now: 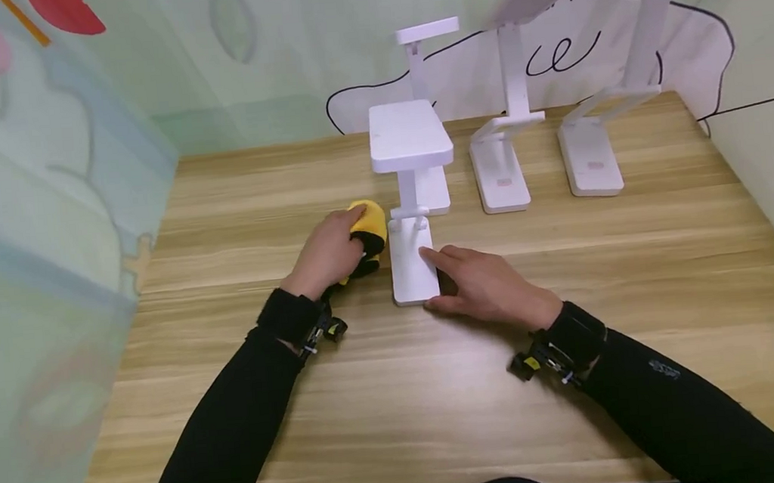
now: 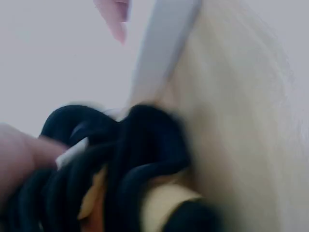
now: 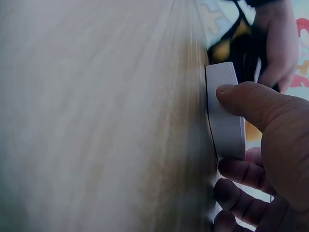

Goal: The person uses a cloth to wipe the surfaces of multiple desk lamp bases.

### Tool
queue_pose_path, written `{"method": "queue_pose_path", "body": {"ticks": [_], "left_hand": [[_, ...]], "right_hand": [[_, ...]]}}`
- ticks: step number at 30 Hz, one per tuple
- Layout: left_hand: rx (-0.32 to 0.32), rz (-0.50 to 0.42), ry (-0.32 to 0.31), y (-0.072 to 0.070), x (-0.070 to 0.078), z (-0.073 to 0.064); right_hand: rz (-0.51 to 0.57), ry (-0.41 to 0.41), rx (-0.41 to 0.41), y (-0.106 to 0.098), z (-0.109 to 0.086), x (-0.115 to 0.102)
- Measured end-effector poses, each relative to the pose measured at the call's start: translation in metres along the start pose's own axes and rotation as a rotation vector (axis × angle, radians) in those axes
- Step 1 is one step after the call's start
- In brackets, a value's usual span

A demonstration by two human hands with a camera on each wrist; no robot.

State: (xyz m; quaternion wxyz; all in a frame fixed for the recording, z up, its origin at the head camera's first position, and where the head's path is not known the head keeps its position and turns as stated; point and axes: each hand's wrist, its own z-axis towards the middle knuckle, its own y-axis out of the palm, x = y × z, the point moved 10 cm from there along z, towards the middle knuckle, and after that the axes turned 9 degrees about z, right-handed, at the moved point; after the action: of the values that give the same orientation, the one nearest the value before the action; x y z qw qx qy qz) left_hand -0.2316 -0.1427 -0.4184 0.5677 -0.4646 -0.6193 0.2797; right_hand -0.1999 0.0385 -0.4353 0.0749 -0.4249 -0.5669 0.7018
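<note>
My left hand (image 1: 329, 254) grips a soft yellow-and-black cloth bundle (image 1: 372, 220) just left of the nearest white desk lamp (image 1: 414, 273). Dark folds of this bundle (image 2: 149, 140) and a small white tag (image 2: 72, 153) fill the lower left wrist view, which is blurred. The lamp stands upright on its flat base, its head over the base's far end. At the base's right front corner, my right hand (image 1: 486, 283) holds on, thumb (image 3: 246, 99) on the front edge and fingers (image 3: 244, 174) bent along the side.
Behind stand three more white desk lamps: one (image 1: 433, 192) partly hidden by the nearest lamp, another (image 1: 501, 176) to its right, a third (image 1: 590, 157) farther right. The wooden table (image 1: 293, 431) meets a painted wall (image 1: 264, 69) at the back and left.
</note>
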Motion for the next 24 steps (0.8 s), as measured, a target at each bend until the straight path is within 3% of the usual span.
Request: {"method": "queue_pose_path", "body": {"ticks": [2, 5, 11, 15, 19, 24], "left_hand": [[0.007, -0.013, 0.022, 0.005, 0.003, 0.005], [-0.042, -0.043, 0.067, 0.014, 0.007, 0.002], [-0.146, -0.047, 0.196, 0.026, 0.018, -0.019], [-0.162, -0.014, 0.306, 0.031, 0.032, -0.034], [-0.101, 0.055, 0.319, 0.033, 0.044, -0.044], [0.098, 0.237, 0.325, 0.035, 0.059, -0.046]], "right_hand": [[-0.003, 0.0, -0.004, 0.001, 0.002, 0.0], [-0.012, 0.006, -0.008, 0.001, 0.005, 0.0], [-0.036, 0.032, -0.004, -0.002, 0.005, 0.003], [-0.026, 0.024, 0.001, -0.002, 0.004, 0.003], [-0.01, 0.009, 0.003, -0.002, 0.005, 0.003], [0.01, -0.003, -0.001, -0.002, 0.007, 0.005]]}}
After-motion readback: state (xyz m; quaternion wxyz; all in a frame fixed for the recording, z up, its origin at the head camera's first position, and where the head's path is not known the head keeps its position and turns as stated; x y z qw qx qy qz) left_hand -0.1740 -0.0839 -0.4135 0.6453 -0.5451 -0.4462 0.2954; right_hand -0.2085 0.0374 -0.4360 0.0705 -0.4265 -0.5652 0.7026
